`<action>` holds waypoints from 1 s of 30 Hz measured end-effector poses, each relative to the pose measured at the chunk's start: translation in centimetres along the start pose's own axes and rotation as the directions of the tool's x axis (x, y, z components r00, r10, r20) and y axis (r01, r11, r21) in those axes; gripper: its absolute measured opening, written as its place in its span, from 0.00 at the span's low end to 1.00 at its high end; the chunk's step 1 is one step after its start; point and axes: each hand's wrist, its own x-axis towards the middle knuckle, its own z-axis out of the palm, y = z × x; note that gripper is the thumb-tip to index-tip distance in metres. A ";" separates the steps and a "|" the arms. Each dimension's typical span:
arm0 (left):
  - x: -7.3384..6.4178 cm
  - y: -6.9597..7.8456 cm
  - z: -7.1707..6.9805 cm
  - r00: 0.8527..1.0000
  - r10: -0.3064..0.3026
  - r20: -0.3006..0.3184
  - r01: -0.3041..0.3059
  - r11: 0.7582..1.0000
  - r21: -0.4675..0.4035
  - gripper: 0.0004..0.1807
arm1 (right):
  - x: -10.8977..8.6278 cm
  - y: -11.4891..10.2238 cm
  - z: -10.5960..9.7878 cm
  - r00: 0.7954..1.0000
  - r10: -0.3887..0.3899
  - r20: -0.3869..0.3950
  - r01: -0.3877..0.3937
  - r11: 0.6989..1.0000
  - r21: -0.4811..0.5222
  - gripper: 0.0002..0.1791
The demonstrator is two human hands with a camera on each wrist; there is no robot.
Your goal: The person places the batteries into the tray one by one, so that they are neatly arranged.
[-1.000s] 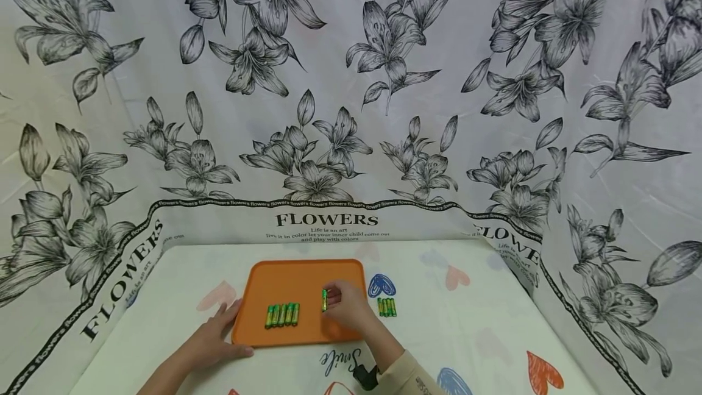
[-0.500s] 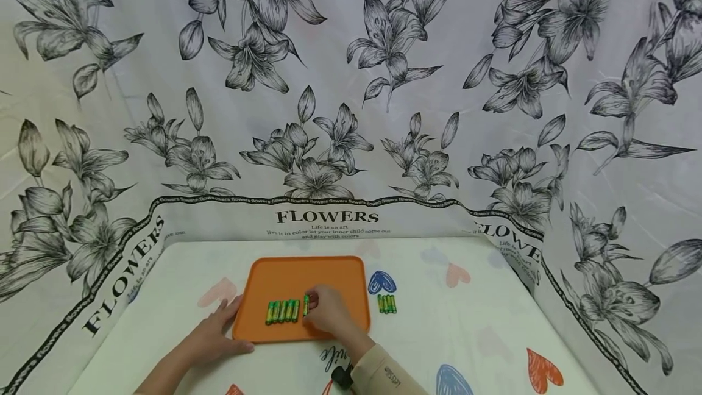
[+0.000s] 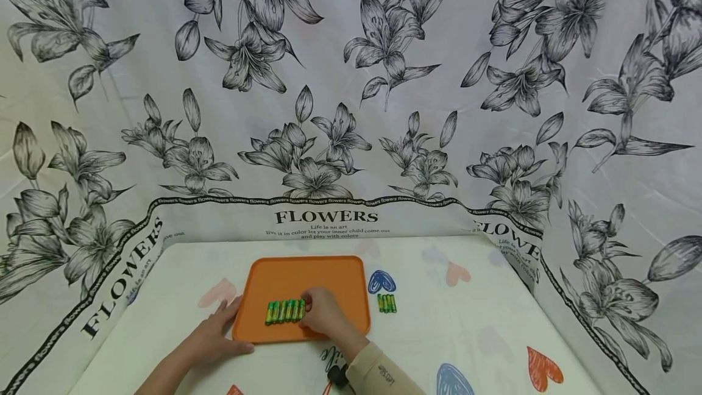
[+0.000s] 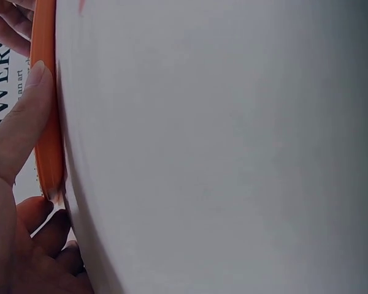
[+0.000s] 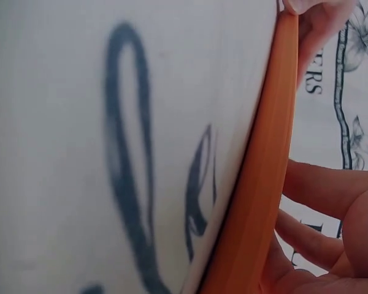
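An orange tray (image 3: 307,273) lies on the table, bearing a row of green and gold batteries (image 3: 281,311) set side by side. My right hand (image 3: 325,312) pinches one more battery (image 3: 301,309) at the right end of that row, lined up with the others. The fingertips partly cover it. At the tray's near left corner, my left hand (image 3: 215,333) holds the rim, fingers along the left side and thumb along the front. In the left wrist view the thumb (image 4: 34,104) presses the tray's outer wall (image 4: 47,141). The right wrist view hides the batteries behind the tray's wall (image 5: 257,177).
Several more batteries (image 3: 386,303) lie side by side on the tablecloth right of the tray. The white cloth (image 3: 471,322) carries printed hearts and lettering. A flower-printed curtain (image 3: 329,139) stands behind and along both sides.
My right hand has carried the battery leftward over the tray to the right end of the row, closing the gap. The left hand has stayed at the tray's corner.
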 end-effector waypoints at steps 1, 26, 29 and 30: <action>0.0 0.0 0.0 1.000 -0.002 0.001 0.002 1.000 0.001 0.67 | 0.0 0.0 -0.1 1.000 0.001 0.003 -0.001 1.000 0.009 0.35; 0.1 -0.5 0.1 1.000 0.024 -0.008 -0.024 1.000 0.010 0.67 | -3.3 2.4 -9.0 0.990 -0.061 -0.125 0.076 0.990 0.119 0.32; 0.1 -0.5 0.1 0.999 0.031 -0.010 -0.031 0.999 0.013 0.67 | -4.1 3.1 -10.4 0.985 -0.062 -0.161 0.081 0.990 0.116 0.31; 0.1 -0.5 0.1 0.999 0.032 -0.011 -0.032 0.999 0.015 0.67 | -4.2 3.3 -10.8 0.983 -0.063 -0.172 0.083 0.991 0.109 0.31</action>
